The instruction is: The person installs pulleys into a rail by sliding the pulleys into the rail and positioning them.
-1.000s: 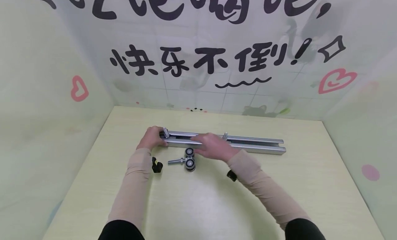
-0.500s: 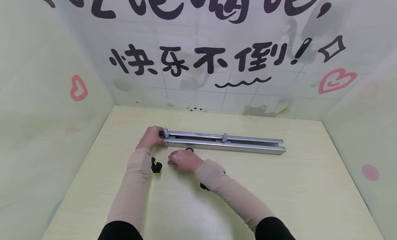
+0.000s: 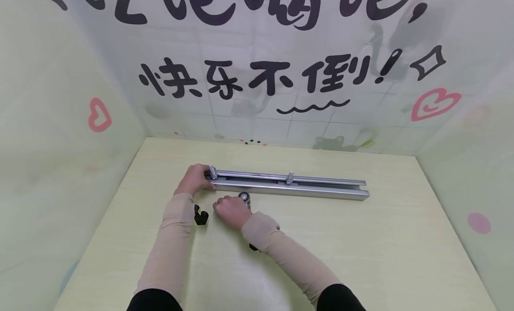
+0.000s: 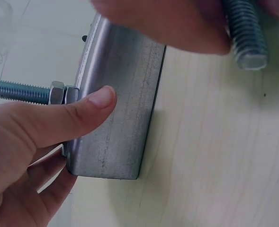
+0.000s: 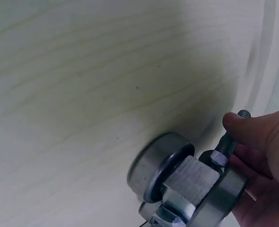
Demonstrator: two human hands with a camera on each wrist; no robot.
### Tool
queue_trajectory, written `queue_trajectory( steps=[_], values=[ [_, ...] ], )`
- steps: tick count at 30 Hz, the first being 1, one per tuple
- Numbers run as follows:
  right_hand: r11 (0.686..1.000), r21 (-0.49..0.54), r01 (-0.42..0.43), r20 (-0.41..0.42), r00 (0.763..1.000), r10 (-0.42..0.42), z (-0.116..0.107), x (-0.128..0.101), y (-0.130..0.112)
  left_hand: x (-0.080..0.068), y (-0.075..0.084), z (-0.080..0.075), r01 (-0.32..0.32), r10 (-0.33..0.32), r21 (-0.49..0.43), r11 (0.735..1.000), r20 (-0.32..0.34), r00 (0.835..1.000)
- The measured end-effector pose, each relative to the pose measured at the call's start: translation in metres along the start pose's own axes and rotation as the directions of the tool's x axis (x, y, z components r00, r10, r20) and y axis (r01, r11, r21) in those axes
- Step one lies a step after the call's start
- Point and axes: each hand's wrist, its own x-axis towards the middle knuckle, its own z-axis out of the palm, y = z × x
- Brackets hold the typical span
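Right hand point(image 3: 229, 210) came off the rail point(image 3: 289, 184), now pinching the roller point(image 5: 191, 182) by its bolt; left hand point(image 3: 194, 179) still clamps the rail's end.

A small staged work booth rather than a lived-in room: a pale wooden tabletop point(image 3: 361, 257) is boxed in on three sides by light green printed panels point(image 3: 60, 168) bearing large black Chinese lettering point(image 3: 257, 81), pink hearts point(image 3: 433, 103) and cartoon doodles.
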Motion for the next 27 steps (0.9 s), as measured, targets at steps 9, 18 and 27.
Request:
queue_trajectory(
  steps=[9, 18, 27],
  values=[
    [0.999, -0.021, 0.027, -0.070, 0.997, -0.029, -0.002, -0.005, 0.003, -0.001, -0.001, -0.001, -0.013, 0.013, -0.006, 1.000, -0.004, 1.000],
    [0.999, 0.030, 0.035, -0.193, 0.981, -0.029, -0.005, -0.022, 0.010, -0.003, 0.000, -0.001, -0.009, 0.009, 0.000, 1.000, 0.001, 1.000],
    [0.978, 0.206, 0.028, -0.340, 0.939, 0.045, -0.005, -0.040, 0.024, -0.001, -0.001, 0.000, -0.020, 0.020, 0.004, 1.000, -0.007, 1.000]
  ],
)
